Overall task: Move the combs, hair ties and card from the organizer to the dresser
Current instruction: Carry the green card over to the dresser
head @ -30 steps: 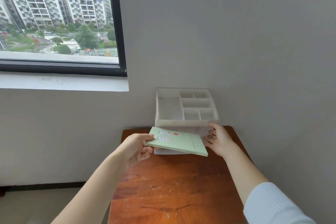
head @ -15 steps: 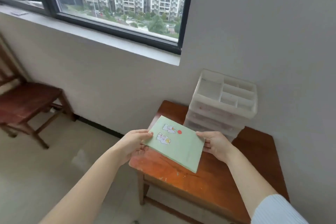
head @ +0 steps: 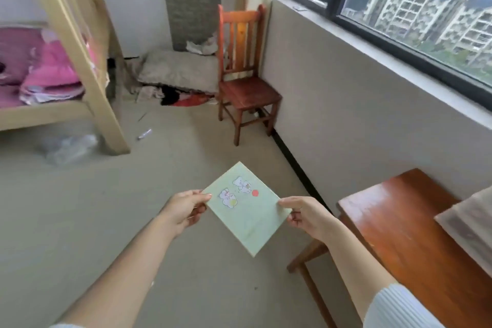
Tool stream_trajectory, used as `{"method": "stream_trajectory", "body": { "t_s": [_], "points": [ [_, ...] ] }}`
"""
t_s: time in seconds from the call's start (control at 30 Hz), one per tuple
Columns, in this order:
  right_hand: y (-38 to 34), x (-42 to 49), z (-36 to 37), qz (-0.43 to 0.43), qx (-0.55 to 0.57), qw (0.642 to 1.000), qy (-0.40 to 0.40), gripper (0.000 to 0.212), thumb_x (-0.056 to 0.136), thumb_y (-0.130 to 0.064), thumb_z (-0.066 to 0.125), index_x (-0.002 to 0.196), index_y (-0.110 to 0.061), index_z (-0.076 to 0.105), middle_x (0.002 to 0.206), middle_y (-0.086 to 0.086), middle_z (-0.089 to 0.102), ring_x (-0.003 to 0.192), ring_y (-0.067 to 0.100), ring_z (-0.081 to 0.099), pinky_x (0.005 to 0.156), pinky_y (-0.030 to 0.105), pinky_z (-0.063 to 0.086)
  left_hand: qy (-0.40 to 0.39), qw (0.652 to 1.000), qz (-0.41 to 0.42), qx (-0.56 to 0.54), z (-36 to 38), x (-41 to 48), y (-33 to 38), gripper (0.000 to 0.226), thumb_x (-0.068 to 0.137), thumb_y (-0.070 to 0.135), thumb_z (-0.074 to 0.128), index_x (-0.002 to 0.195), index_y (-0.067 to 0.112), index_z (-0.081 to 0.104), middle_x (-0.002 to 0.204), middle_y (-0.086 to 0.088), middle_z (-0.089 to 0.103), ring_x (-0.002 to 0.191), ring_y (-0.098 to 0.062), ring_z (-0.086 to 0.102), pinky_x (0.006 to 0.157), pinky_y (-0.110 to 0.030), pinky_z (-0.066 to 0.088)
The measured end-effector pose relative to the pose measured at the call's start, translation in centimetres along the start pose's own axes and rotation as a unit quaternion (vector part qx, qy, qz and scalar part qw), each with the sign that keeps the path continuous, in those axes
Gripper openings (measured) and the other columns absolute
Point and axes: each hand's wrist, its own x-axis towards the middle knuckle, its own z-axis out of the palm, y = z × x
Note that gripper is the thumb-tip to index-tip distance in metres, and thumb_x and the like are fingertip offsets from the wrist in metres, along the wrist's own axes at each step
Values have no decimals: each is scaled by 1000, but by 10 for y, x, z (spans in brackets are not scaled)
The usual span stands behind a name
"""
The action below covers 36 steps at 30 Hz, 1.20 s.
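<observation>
A pale green card with two cartoon stickers and a red dot hangs in the air over the floor, tilted like a diamond. My left hand pinches its left corner, and my right hand pinches its right edge. The white organizer shows only as a blurred corner at the right edge, standing on the small wooden table. No combs or hair ties are visible, and I see no dresser.
A wooden chair stands against the wall under the window. A light wood bed frame with pink bedding is at the left. Cushions and clothes lie piled in the far corner. A pen and plastic wrap lie on the floor.
My view has swung left from the table and organizer toward the room. The card has come away from the table, held in both hands, and now hangs over the floor.
</observation>
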Motion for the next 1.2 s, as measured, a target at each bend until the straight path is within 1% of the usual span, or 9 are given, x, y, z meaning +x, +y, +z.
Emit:
{"method": "stream_trajectory", "body": {
  "t_s": [0.07, 0.13, 0.33, 0.47, 0.6, 0.73, 0.83, 1.0, 1.2],
  "points": [
    [-15, 12, 66, -13, -37, 998, -39, 15, 73, -12, 73, 87, -8, 75, 81, 9, 58, 54, 14, 48, 63, 26, 39, 48, 998, 17, -41, -64, -13, 1, 17, 82, 11, 66, 98, 17, 61, 66, 3, 55, 55, -6, 49, 43, -13, 40],
    [-26, 22, 133, -26, -74, 993, -84, 8, 73, -10, 73, 81, -10, 73, 75, 6, 61, 51, 14, 49, 58, 24, 41, 92, 992, 36, -77, -128, -27, 2, 16, 81, 11, 67, 92, 20, 61, 68, 3, 57, 57, -6, 50, 46, -14, 40],
    [-41, 37, 363, -49, -147, 973, -169, 8, 72, -5, 74, 75, -6, 67, 66, 4, 56, 53, 19, 49, 54, 25, 46, 217, 958, 88, -164, -333, -90, -7, 15, 78, 11, 70, 88, 19, 63, 73, 3, 63, 64, -8, 56, 56, -19, 39],
    [-41, 34, 517, -60, -174, 955, -231, 5, 71, -4, 72, 75, -7, 71, 67, 6, 62, 56, 19, 54, 56, 25, 49, 297, 924, 110, -213, -464, -136, -19, 15, 80, 9, 68, 92, 15, 62, 80, -2, 69, 65, -11, 64, 53, -17, 41],
    [-46, 30, 659, -65, -206, 934, -283, 11, 69, 2, 68, 69, -8, 74, 63, 5, 67, 55, 17, 55, 52, 20, 52, 357, 891, 114, -255, -573, -174, -36, 12, 81, 9, 67, 92, 14, 64, 86, -7, 72, 64, -14, 70, 51, -18, 45],
    [-55, 36, 795, -71, -212, 924, -311, 8, 74, 1, 65, 71, -4, 70, 66, 9, 65, 57, 19, 56, 53, 21, 52, 411, 852, 116, -302, -672, -191, -47, 10, 81, 7, 66, 90, 12, 66, 85, -10, 73, 68, -17, 71, 58, -22, 46],
    [-64, 49, 893, -72, -211, 916, -334, 14, 75, 1, 64, 62, -5, 67, 61, 9, 63, 56, 20, 57, 52, 22, 54, 438, 826, 123, -332, -749, -190, -45, 11, 80, 6, 66, 89, 11, 66, 84, -10, 73, 64, -15, 73, 52, -20, 46],
    [-91, 84, 1053, -61, -207, 903, -372, 11, 76, -1, 62, 67, -1, 68, 68, 14, 67, 63, 23, 61, 61, 25, 55, 467, 794, 127, -367, -885, -173, -24, 10, 82, 6, 64, 92, 9, 65, 91, -12, 73, 70, -17, 73, 47, -17, 45],
    [-119, 104, 1225, -37, -233, 887, -396, 8, 71, 6, 64, 65, 2, 67, 67, 15, 62, 61, 22, 57, 56, 23, 53, 502, 758, 136, -393, -1025, -169, 14, 9, 81, 6, 63, 90, 8, 65, 92, -12, 73, 73, -19, 73, 59, -22, 47]
  ]
}}
